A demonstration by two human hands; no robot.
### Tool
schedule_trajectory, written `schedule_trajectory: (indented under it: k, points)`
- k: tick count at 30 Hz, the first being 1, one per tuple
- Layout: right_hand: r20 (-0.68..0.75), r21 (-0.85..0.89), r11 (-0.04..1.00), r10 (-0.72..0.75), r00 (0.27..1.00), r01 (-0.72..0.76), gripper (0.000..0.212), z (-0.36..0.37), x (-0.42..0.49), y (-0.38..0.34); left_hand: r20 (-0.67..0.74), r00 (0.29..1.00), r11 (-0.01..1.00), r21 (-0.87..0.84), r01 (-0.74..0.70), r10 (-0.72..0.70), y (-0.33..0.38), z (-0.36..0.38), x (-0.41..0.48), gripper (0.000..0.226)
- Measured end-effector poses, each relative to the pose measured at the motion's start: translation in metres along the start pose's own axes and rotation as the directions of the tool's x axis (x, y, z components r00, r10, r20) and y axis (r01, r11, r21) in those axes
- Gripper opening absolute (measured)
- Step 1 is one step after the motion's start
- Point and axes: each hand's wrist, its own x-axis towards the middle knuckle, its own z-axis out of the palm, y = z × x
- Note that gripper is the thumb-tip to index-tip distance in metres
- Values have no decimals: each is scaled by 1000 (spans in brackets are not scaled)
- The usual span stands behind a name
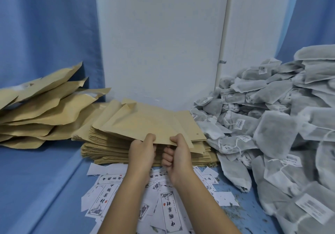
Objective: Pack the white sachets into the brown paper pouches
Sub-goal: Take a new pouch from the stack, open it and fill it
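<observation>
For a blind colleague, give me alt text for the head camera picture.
The left hand and right hand pinch the near edge of the top brown pouch on a stack. White sachets are heaped at right; printed labels lie nearer.

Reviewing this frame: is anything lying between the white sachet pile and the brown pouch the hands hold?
Nothing visible does. The left hand and right hand pinch the near edge of the top pouch on the stack, and the sachet pile lies directly beside that stack on its right.
</observation>
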Motion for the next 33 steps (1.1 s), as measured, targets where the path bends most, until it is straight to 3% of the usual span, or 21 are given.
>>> schedule_trajectory:
  k: [3, 8, 14, 20, 24, 28, 33]
  points:
    - [-40, 41, 999, -16, 999, 18, 25, -2, 2, 2, -25, 1000, 999, -35, 10, -11, 1, -1, 0, 22]
    - [36, -35, 999, 23, 999, -22, 26, -3, 3, 5, 82, 992, 995, -25, 95, -93, 2, 4, -6, 36]
    - [-50, -11, 999, -44, 998, 43, 20, -6, 6, 10, -1, 997, 994, -75, 77, -77, 2, -3, -1, 26]
    - [20, -43, 998, -48, 999, 48, 20, -3, 4, 11, 95, 986, 991, -13, 136, -135, 3, 3, -7, 34]
    - [31, -101, 995, -16, 999, 19, 19, -5, 4, 13, 44, 993, 991, -70, 114, -111, 3, 2, -6, 31]
    - [-25, -76, 993, -95, 995, 93, 21, -5, 4, 14, 19, 992, 987, -96, 130, -128, 3, -2, -2, 23]
    - [12, -23, 992, -123, 992, 123, 23, -3, 3, 10, 99, 982, 985, -44, 167, -162, 3, 1, -4, 28]
